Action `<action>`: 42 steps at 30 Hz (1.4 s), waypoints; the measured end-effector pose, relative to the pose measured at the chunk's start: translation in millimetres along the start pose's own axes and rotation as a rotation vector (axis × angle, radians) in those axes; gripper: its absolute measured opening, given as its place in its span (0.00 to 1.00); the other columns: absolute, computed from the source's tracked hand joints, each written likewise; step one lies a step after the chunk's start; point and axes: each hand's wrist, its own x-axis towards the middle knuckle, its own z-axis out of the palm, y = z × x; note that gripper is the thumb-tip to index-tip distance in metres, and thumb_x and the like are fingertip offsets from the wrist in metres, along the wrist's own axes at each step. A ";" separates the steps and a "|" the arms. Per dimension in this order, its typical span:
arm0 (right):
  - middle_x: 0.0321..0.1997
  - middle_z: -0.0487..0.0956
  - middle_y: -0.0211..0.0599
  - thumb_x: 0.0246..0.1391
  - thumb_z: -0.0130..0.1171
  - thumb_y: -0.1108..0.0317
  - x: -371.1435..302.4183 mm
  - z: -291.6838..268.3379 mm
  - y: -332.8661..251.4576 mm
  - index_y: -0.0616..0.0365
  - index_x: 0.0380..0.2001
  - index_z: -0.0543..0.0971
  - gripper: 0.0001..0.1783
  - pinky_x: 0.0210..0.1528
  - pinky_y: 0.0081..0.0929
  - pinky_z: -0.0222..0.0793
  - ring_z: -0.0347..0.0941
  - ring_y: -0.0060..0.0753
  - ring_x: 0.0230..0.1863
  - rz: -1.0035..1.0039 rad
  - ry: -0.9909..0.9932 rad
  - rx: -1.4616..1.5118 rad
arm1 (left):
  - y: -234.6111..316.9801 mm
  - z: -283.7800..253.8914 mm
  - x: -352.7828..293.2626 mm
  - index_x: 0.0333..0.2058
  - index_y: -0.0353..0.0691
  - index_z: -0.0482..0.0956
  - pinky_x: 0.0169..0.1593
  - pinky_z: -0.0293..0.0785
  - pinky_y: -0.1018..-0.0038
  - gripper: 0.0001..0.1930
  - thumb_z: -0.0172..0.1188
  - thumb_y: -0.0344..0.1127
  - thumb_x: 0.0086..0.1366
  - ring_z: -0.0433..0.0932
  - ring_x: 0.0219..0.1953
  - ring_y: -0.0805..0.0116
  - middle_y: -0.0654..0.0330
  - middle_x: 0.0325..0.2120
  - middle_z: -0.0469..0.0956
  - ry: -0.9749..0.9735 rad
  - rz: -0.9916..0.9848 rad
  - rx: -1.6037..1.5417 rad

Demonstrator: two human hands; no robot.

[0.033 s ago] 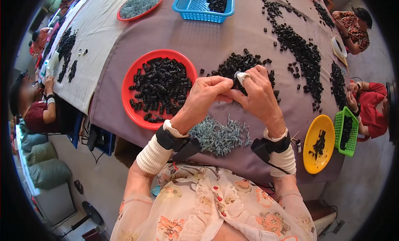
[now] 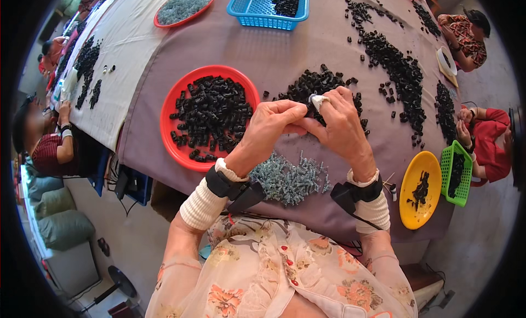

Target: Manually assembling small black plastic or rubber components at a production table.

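My left hand (image 2: 269,127) and my right hand (image 2: 344,126) meet over the table, fingertips pinched together. Whatever they hold is hidden behind the fingers. A white wrap (image 2: 318,101) covers a finger of the right hand. Just beyond the hands lies a pile of small black cylindrical parts (image 2: 312,83). Nearer to me, below the hands, is a heap of grey-blue spiral pieces (image 2: 290,178) that look like small springs or screws. To the left of my left hand, a red round tray (image 2: 171,107) holds many more of the black parts.
A yellow plate (image 2: 410,208) with black bits and a green basket (image 2: 463,191) stand at the right. Farther back are a blue basket (image 2: 268,22), a red dish (image 2: 164,23) of grey-blue pieces and a long black-part pile (image 2: 397,71). Other people sit along both sides.
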 end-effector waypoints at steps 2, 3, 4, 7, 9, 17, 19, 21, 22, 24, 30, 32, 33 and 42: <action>0.24 0.72 0.36 0.38 0.67 0.63 -0.3 -0.3 -0.6 0.62 0.27 0.76 0.15 0.45 0.37 0.60 0.70 0.39 0.30 0.011 -0.008 0.017 | -3.0 -0.8 1.5 0.36 0.32 0.78 0.40 0.77 0.77 0.11 0.55 0.35 0.66 0.79 0.33 0.75 0.62 0.29 0.79 -0.028 -0.003 -0.039; 0.24 0.72 0.36 0.37 0.67 0.62 -1.1 -0.9 -1.2 0.61 0.26 0.76 0.16 0.46 0.37 0.60 0.69 0.38 0.30 0.018 0.007 -0.039 | -4.2 -0.2 1.7 0.36 0.32 0.78 0.40 0.77 0.77 0.11 0.55 0.35 0.66 0.79 0.33 0.75 0.62 0.29 0.79 -0.030 0.000 -0.047; 0.24 0.72 0.36 0.37 0.68 0.61 -1.9 -1.0 -1.7 0.61 0.26 0.76 0.16 0.46 0.38 0.60 0.69 0.37 0.30 0.026 0.021 -0.094 | -5.2 0.4 1.9 0.35 0.32 0.78 0.41 0.76 0.77 0.10 0.54 0.35 0.66 0.79 0.33 0.75 0.62 0.29 0.78 -0.031 0.002 -0.054; 0.23 0.72 0.35 0.36 0.68 0.58 -1.1 -2.1 -2.5 0.60 0.23 0.76 0.17 0.46 0.37 0.59 0.69 0.36 0.29 0.040 -0.021 -0.102 | -6.0 3.4 1.8 0.35 0.32 0.78 0.41 0.76 0.77 0.11 0.54 0.35 0.66 0.78 0.32 0.75 0.62 0.28 0.78 -0.034 0.000 -0.059; 0.22 0.72 0.35 0.36 0.68 0.59 0.4 -3.6 -2.5 0.59 0.21 0.75 0.16 0.46 0.37 0.60 0.69 0.35 0.29 0.021 -0.018 -0.090 | -6.3 1.7 0.6 0.35 0.32 0.78 0.42 0.76 0.77 0.10 0.54 0.35 0.66 0.78 0.32 0.76 0.62 0.28 0.78 -0.038 -0.009 -0.038; 0.17 0.71 0.33 0.37 0.67 0.65 -1.9 2.5 7.8 0.59 0.19 0.75 0.12 0.45 0.37 0.60 0.68 0.35 0.24 -0.020 0.027 0.027 | -8.0 3.0 2.1 0.36 0.32 0.78 0.40 0.76 0.76 0.14 0.53 0.40 0.68 0.78 0.31 0.74 0.60 0.28 0.79 -0.065 -0.032 -0.022; 0.16 0.71 0.34 0.37 0.67 0.65 -2.9 2.3 9.9 0.59 0.19 0.75 0.12 0.43 0.36 0.61 0.68 0.35 0.23 -0.029 0.050 0.053 | -7.6 2.7 2.0 0.36 0.32 0.78 0.39 0.77 0.75 0.17 0.52 0.44 0.68 0.78 0.31 0.73 0.59 0.28 0.79 -0.001 -0.056 -0.016; 0.16 0.71 0.34 0.37 0.67 0.65 -4.5 3.9 13.1 0.59 0.18 0.74 0.12 0.43 0.35 0.61 0.68 0.36 0.22 -0.034 0.059 0.059 | -9.2 0.6 2.8 0.36 0.32 0.78 0.39 0.77 0.75 0.18 0.52 0.45 0.68 0.78 0.31 0.72 0.59 0.29 0.79 0.000 -0.059 -0.015; 0.16 0.70 0.35 0.38 0.67 0.65 -5.0 4.7 13.8 0.59 0.17 0.73 0.13 0.42 0.35 0.61 0.67 0.36 0.22 -0.044 0.068 0.069 | -10.0 -0.7 2.5 0.36 0.32 0.78 0.39 0.77 0.75 0.18 0.52 0.46 0.68 0.79 0.31 0.72 0.58 0.29 0.80 0.007 -0.059 -0.015; 0.16 0.70 0.35 0.37 0.68 0.65 -5.4 4.7 14.6 0.59 0.17 0.73 0.13 0.42 0.34 0.61 0.67 0.36 0.22 -0.043 0.042 0.067 | -11.9 -1.7 2.3 0.36 0.32 0.78 0.39 0.77 0.75 0.18 0.52 0.45 0.68 0.78 0.31 0.72 0.59 0.29 0.79 0.008 -0.064 -0.015; 0.16 0.70 0.35 0.35 0.68 0.66 -7.8 7.8 15.1 0.59 0.15 0.71 0.15 0.42 0.35 0.62 0.67 0.37 0.22 -0.065 0.009 0.070 | -11.6 2.2 0.3 0.36 0.32 0.79 0.39 0.76 0.77 0.14 0.54 0.40 0.66 0.78 0.32 0.74 0.60 0.29 0.79 -0.045 -0.064 0.041; 0.17 0.71 0.35 0.35 0.68 0.65 -9.3 6.8 11.8 0.60 0.17 0.73 0.14 0.43 0.36 0.62 0.68 0.37 0.23 -0.049 0.012 0.052 | -11.9 3.0 0.5 0.36 0.32 0.79 0.39 0.76 0.78 0.12 0.56 0.36 0.64 0.78 0.32 0.75 0.61 0.30 0.79 -0.052 -0.057 0.040; 0.17 0.71 0.35 0.35 0.68 0.65 -9.5 6.5 10.1 0.60 0.17 0.73 0.14 0.43 0.36 0.62 0.68 0.37 0.23 -0.058 0.011 0.062 | -13.0 2.7 -0.4 0.36 0.32 0.79 0.39 0.76 0.78 0.12 0.56 0.36 0.64 0.78 0.32 0.75 0.61 0.30 0.79 -0.039 -0.053 0.040; 0.18 0.72 0.35 0.38 0.68 0.60 -15.4 9.8 3.9 0.59 0.19 0.74 0.15 0.45 0.38 0.61 0.70 0.36 0.25 -0.019 -0.118 0.040 | -18.2 -1.7 -7.2 0.34 0.31 0.80 0.38 0.76 0.80 0.12 0.58 0.36 0.63 0.77 0.30 0.76 0.62 0.27 0.79 0.001 -0.046 0.182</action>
